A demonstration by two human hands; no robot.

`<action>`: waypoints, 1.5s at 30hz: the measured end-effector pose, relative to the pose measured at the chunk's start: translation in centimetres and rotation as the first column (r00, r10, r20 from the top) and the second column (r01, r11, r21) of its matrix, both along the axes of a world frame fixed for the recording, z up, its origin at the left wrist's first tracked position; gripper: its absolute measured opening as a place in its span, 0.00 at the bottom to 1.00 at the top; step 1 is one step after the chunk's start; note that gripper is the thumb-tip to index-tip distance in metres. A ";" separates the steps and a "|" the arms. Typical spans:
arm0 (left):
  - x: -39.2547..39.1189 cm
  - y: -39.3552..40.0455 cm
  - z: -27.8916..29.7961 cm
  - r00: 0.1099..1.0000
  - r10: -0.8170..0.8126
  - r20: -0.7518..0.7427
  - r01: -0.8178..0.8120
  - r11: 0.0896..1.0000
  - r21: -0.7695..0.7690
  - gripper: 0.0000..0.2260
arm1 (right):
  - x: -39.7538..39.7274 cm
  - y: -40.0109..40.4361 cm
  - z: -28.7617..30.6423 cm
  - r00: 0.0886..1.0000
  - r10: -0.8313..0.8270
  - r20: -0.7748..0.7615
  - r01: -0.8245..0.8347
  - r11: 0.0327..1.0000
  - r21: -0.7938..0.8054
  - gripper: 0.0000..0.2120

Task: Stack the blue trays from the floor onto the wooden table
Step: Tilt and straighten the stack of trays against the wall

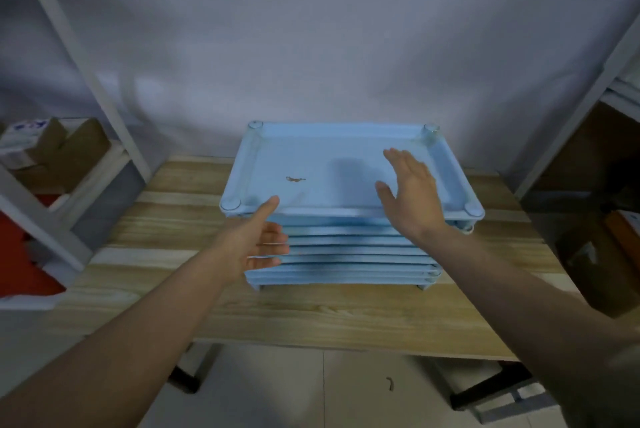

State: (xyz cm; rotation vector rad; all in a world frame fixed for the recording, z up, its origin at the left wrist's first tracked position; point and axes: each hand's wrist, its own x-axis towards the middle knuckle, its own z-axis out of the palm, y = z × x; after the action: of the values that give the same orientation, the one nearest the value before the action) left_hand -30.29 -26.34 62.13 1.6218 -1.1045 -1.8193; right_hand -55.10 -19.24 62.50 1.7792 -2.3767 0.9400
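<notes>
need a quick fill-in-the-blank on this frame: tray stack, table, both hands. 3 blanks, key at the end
1. The stack of blue trays stands on the wooden ____.
2. The top tray bears a small brown ____ left of its middle.
3. The right hand hangs over the top tray with its fingers ____, while the left hand is at the stack's near left corner.

Missing words: table; stain; straight

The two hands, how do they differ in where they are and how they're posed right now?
The left hand is at the stack's front left side, fingers against the tray edges and thumb up on the top tray's rim; the right hand is higher, over the top tray's right part. The left palm faces sideways toward the stack; the right shows its back, fingers straight and pointing away. Both are open, gripping nothing.
</notes>
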 end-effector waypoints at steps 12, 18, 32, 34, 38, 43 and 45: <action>5.1 -3.4 -1.9 0.992 0.116 0.042 -0.094 0.929 -0.357 0.13 | 12.4 -5.3 -1.2 0.876 0.477 -0.071 -0.425 0.834 0.351 0.22; 5.4 -3.6 -2.4 0.993 0.092 0.067 -0.057 0.912 -0.407 0.11 | 12.7 -5.3 -1.2 0.897 0.442 0.011 -0.420 0.844 0.333 0.18; 5.6 -3.8 -1.7 1.000 0.013 0.009 -0.010 0.976 -0.218 0.15 | 11.9 -5.0 -1.7 0.834 0.549 -0.048 -0.475 0.760 0.443 0.23; 5.4 -3.8 -1.3 0.999 0.033 0.020 -0.027 0.976 -0.215 0.16 | 11.4 -5.0 -1.3 0.843 0.536 0.043 -0.501 0.755 0.422 0.23; 4.2 -4.7 -0.3 0.991 0.109 0.074 -0.089 0.968 -0.236 0.23 | 9.0 -5.4 -0.5 0.859 0.500 0.105 -0.503 0.791 0.347 0.25; 2.0 -7.3 0.5 0.959 0.150 0.242 -0.036 0.906 -0.422 0.24 | 6.1 -7.3 0.9 0.893 0.450 0.023 -0.432 0.840 0.329 0.25; 1.3 -8.6 0.6 0.930 0.127 0.344 0.069 0.861 -0.504 0.19 | 5.6 -8.7 1.1 0.898 0.439 -0.017 -0.400 0.834 0.379 0.27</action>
State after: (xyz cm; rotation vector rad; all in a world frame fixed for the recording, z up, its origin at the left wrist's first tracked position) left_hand -29.01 -34.97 62.73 1.6557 -1.5542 -1.0764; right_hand -49.47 -27.97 63.58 2.4935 -2.2486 0.4078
